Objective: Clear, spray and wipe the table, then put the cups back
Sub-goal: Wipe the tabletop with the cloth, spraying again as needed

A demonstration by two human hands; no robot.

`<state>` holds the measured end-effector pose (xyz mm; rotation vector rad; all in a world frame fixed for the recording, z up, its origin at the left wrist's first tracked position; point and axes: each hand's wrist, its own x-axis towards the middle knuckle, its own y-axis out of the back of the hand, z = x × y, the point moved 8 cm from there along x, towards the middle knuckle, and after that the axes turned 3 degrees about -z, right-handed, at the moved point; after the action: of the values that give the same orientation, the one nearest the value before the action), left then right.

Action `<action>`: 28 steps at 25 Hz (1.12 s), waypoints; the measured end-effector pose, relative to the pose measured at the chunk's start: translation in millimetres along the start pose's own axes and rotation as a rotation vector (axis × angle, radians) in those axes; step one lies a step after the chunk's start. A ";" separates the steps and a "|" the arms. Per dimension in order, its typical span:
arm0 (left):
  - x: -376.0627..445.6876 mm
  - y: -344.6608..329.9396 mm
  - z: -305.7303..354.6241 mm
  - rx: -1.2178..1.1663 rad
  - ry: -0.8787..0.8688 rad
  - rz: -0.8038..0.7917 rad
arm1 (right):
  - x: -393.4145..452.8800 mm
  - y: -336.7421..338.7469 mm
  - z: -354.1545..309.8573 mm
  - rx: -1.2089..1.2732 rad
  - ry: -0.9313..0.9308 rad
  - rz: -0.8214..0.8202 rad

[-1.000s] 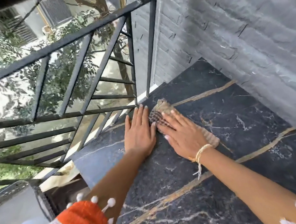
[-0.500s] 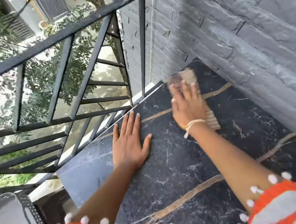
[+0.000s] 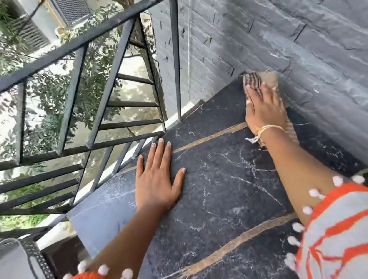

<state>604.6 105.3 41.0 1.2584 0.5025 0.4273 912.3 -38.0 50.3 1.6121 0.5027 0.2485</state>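
While the right hand (image 3: 266, 112) presses flat, fingers spread, on the striped beige cloth (image 3: 256, 80) at the far corner of the black marble-patterned table (image 3: 223, 200), tight against the grey brick wall (image 3: 306, 37), the left hand (image 3: 158, 179) lies open and empty, palm down near the railing-side edge. Good wiping here means even palm pressure, dragging the cloth along the wall seam, then overlapping passes toward the body. No cups are visible; the wet sheen is hard to judge.

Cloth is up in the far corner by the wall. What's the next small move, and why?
Probably draw the right hand and cloth back toward you along the wall edge: the cloth already meets the wall, while the left hand braces the marble tabletop.
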 end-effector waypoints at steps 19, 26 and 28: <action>0.8 -1.9 -1.9 -0.028 -0.014 0.065 | -92.6 1.1 114.6 -0.063 -0.092 0.018; -0.9 -2.1 -2.4 -0.013 -0.019 0.046 | -209.1 -22.2 -45.1 -0.106 0.343 -0.085; -1.8 -1.2 -2.3 -0.005 -0.018 0.046 | -283.6 -40.0 -87.9 -0.113 0.662 -0.182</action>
<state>601.8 105.8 39.6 1.2694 0.4577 0.4560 617.2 -89.0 59.2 1.3411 1.1128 0.6683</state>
